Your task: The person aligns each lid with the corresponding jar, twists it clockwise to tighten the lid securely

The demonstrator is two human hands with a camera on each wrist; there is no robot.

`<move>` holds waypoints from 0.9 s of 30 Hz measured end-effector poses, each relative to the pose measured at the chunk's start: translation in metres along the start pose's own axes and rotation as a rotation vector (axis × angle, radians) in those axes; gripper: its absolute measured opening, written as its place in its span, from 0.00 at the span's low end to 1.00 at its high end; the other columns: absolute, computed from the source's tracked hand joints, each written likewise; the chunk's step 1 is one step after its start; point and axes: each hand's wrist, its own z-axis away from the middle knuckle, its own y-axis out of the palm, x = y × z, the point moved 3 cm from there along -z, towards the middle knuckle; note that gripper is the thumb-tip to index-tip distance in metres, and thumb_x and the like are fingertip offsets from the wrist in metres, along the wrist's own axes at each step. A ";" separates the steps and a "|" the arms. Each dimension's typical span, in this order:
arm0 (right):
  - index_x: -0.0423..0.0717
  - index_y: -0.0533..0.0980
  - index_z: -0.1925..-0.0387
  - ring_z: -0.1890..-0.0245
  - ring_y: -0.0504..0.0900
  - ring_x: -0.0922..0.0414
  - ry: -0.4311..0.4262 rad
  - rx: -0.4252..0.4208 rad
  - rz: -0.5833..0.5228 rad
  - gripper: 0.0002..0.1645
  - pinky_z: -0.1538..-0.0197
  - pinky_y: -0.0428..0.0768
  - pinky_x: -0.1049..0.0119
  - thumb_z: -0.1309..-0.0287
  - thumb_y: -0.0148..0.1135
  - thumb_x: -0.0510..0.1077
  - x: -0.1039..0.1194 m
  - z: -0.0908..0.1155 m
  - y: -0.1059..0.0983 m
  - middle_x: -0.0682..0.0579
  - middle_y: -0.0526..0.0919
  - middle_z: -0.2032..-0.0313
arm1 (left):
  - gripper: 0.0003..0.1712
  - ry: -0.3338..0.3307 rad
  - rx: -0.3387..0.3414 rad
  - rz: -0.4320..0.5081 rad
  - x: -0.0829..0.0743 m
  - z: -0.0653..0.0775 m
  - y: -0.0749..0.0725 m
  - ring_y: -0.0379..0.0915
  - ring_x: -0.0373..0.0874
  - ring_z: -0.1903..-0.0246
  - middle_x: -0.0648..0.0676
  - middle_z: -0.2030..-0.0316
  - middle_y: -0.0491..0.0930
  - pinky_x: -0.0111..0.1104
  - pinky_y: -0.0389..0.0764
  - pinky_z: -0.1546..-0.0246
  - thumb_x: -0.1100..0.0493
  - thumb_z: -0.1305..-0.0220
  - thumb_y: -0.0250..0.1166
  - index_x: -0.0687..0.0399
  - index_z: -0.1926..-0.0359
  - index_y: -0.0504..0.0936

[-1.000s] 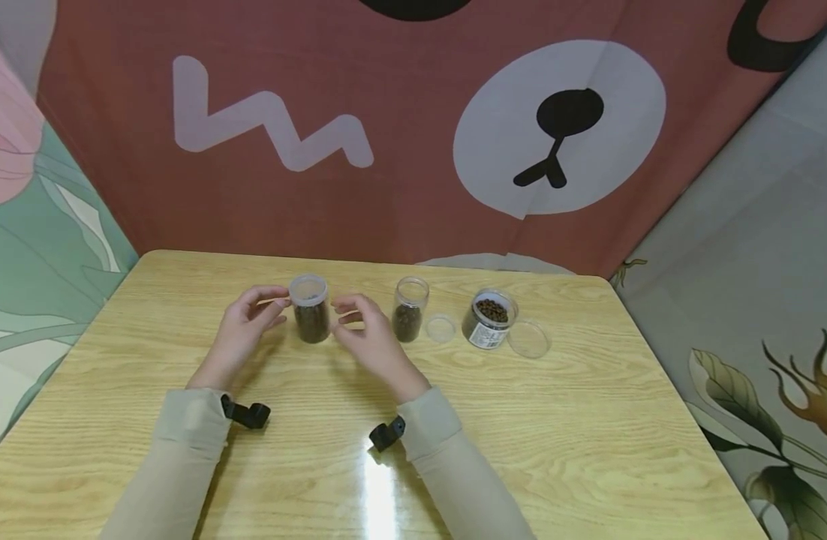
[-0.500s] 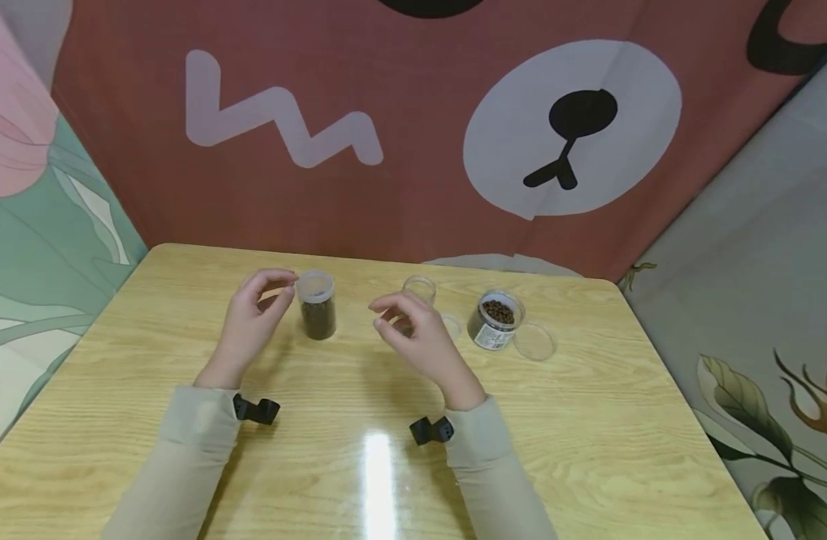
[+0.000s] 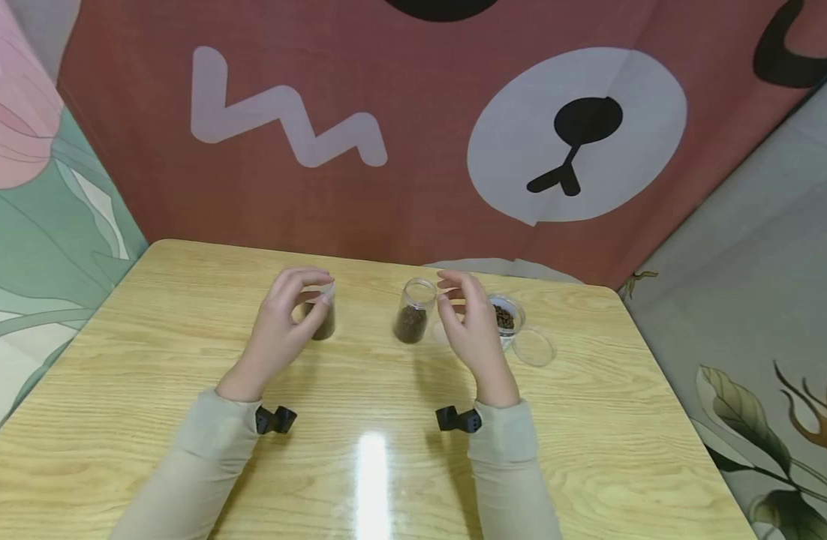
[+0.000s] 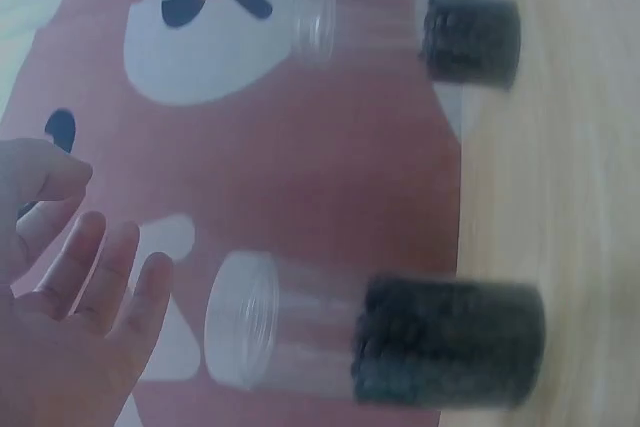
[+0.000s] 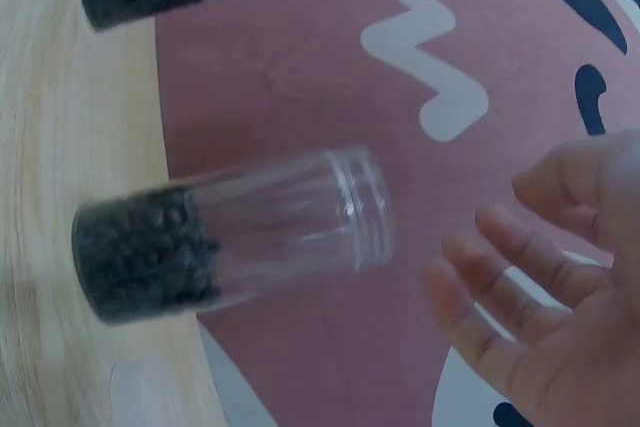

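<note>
Left hand point(image 3: 278, 321) partly hides the capped jar point(image 3: 328, 324); right hand point(image 3: 473, 324), the wide jar point(image 3: 518, 316).

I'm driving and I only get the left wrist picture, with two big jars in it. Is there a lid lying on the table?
Observer: Yes, a clear round lid lies on the table beside the rightmost jar.
Operator: Ooh, what's inside that jar?
Observer: Brown pellets, seen through its open top.
Operator: I just see some fingertips up top. Is the right hand holding anything?
Observer: No, the right hand holds nothing; the right wrist view shows a gap between it and the middle jar.
</note>
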 end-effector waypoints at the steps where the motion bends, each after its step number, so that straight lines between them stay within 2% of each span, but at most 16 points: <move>1: 0.40 0.71 0.35 0.49 0.78 0.46 0.019 -0.001 0.016 0.21 0.48 0.82 0.48 0.25 0.50 0.36 -0.002 0.000 0.000 0.41 0.77 0.47 | 0.16 -0.008 0.017 0.002 -0.001 0.001 0.003 0.70 0.50 0.43 0.64 0.41 0.72 0.38 0.81 0.44 0.75 0.32 0.60 0.69 0.44 0.77; 5: 0.38 0.69 0.33 0.46 0.76 0.44 0.093 -0.006 0.076 0.22 0.44 0.80 0.47 0.25 0.45 0.32 -0.013 0.000 -0.003 0.40 0.75 0.45 | 0.21 -0.065 0.098 0.034 -0.004 0.002 0.018 0.69 0.54 0.39 0.64 0.38 0.68 0.48 0.79 0.42 0.71 0.29 0.60 0.68 0.37 0.72; 11: 0.38 0.67 0.32 0.41 0.71 0.41 0.210 0.034 0.103 0.25 0.40 0.75 0.45 0.28 0.43 0.29 -0.028 -0.002 0.002 0.38 0.70 0.42 | 0.31 -0.169 0.197 0.099 -0.005 0.002 0.037 0.62 0.55 0.32 0.61 0.32 0.64 0.49 0.75 0.37 0.66 0.27 0.61 0.61 0.27 0.63; 17: 0.37 0.67 0.33 0.38 0.69 0.39 0.307 0.087 0.140 0.26 0.39 0.74 0.44 0.30 0.49 0.30 -0.044 -0.003 0.014 0.35 0.69 0.38 | 0.33 -0.245 0.259 0.093 -0.003 -0.003 0.055 0.61 0.55 0.31 0.61 0.31 0.62 0.48 0.73 0.34 0.62 0.26 0.61 0.56 0.25 0.61; 23: 0.35 0.69 0.32 0.40 0.72 0.37 0.378 0.149 0.216 0.30 0.39 0.75 0.43 0.36 0.56 0.31 -0.059 -0.003 0.026 0.32 0.67 0.34 | 0.36 -0.295 0.302 0.104 0.001 -0.006 0.081 0.59 0.57 0.29 0.63 0.30 0.60 0.48 0.72 0.33 0.63 0.27 0.61 0.58 0.24 0.58; 27: 0.36 0.69 0.31 0.39 0.73 0.37 0.409 0.195 0.230 0.30 0.38 0.75 0.43 0.34 0.58 0.32 -0.064 -0.001 0.032 0.31 0.65 0.32 | 0.37 -0.355 0.325 0.106 0.010 -0.006 0.095 0.58 0.57 0.29 0.63 0.28 0.58 0.47 0.71 0.32 0.60 0.26 0.62 0.59 0.23 0.56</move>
